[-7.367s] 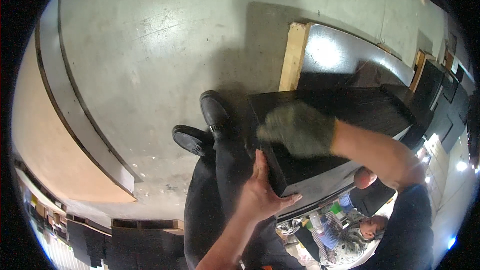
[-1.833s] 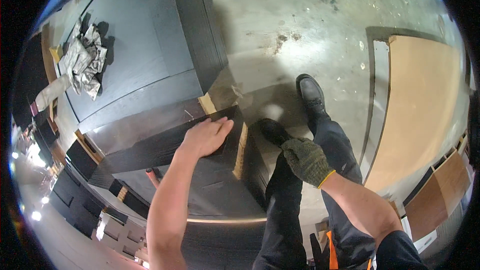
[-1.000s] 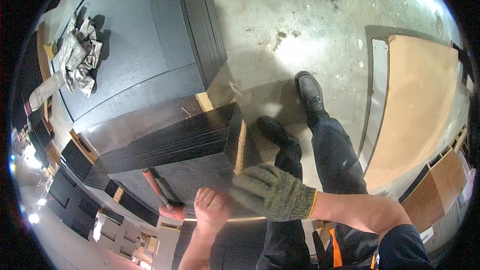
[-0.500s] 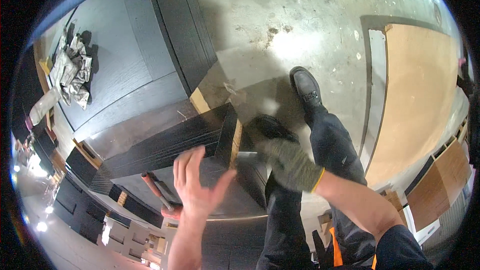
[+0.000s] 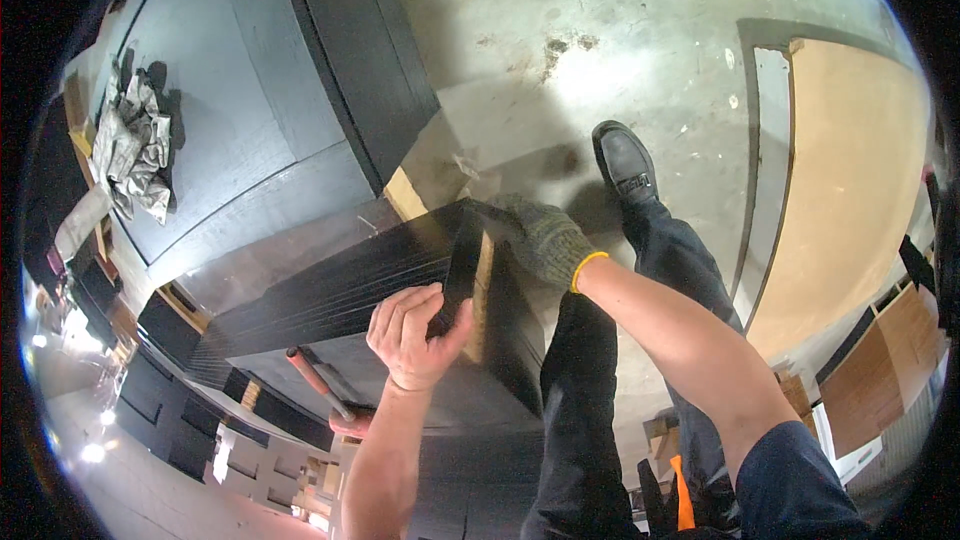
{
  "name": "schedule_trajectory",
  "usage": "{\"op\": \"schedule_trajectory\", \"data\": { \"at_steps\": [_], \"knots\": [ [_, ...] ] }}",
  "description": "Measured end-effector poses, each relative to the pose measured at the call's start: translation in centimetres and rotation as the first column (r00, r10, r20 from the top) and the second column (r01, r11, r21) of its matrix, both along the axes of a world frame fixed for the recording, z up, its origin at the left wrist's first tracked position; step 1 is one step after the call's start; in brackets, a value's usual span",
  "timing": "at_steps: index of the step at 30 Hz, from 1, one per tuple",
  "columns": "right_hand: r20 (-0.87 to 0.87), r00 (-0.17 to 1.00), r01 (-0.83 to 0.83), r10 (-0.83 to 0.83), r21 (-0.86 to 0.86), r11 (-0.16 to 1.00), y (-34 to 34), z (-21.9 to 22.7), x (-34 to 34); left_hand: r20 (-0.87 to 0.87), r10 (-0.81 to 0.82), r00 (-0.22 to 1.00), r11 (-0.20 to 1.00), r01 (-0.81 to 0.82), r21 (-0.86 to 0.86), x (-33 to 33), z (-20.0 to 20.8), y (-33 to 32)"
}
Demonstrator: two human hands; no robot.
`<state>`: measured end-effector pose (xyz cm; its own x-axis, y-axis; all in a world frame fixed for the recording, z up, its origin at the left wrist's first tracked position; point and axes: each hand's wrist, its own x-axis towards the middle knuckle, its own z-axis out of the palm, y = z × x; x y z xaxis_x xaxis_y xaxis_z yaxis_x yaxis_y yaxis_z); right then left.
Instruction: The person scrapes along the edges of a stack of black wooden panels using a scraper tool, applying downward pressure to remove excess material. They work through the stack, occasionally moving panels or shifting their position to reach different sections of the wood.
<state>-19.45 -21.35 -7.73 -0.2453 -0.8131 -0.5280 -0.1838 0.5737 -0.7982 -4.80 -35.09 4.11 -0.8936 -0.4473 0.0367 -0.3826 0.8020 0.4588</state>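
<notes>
A stack of black panels (image 5: 330, 275) stands in front of me, with bare wood showing on its near end (image 5: 482, 285). My left hand (image 5: 415, 335), ungloved, is curled at the end of the top black panel, its thumb against the end face and its fingers over the black side. A grey-green knitted glove with a yellow cuff covers my right hand (image 5: 545, 240). That hand bends round the far corner of the same end, its fingertips partly hidden. A red-handled tool (image 5: 315, 375) lies on the dark surface left of my left forearm.
Behind the stack lies a large black door-like panel (image 5: 250, 70) with crumpled silvery sheeting (image 5: 138, 140) on it. A light wood board (image 5: 840, 190) lies on the concrete floor (image 5: 560, 0) at right. My shoe (image 5: 622, 155) is just beyond my right hand.
My right hand has moved up and left from beside my leg to the panel's end corner. My left hand has shifted slightly right, its raised fingers now curled against the panel.
</notes>
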Motion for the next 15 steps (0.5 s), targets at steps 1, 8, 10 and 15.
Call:
{"op": "schedule_trajectory", "data": {
  "at_steps": [1,8,10,15],
  "knots": [
    [-0.007,0.999,-0.045,0.045,0.048,0.998,-0.4,-0.7,0.7,-0.009,0.006,1.000,1.000,-0.006,-0.011,0.1,-0.1,0.0],
    [-0.012,0.999,-0.028,0.031,0.142,0.989,-1.7,-2.8,1.9,0.020,0.100,0.995,0.988,-0.097,-0.118,0.4,0.4,0.3],
    [0.021,0.998,0.050,-0.056,0.209,0.977,-1.7,-2.3,1.2,0.056,0.163,0.985,0.980,-0.156,-0.120,0.3,0.8,0.8],
    [0.060,0.987,0.123,-0.146,0.289,0.949,-0.8,-1.5,-0.3,0.074,0.205,0.976,0.977,-0.199,-0.078,0.2,0.7,2.0]
  ]
}}
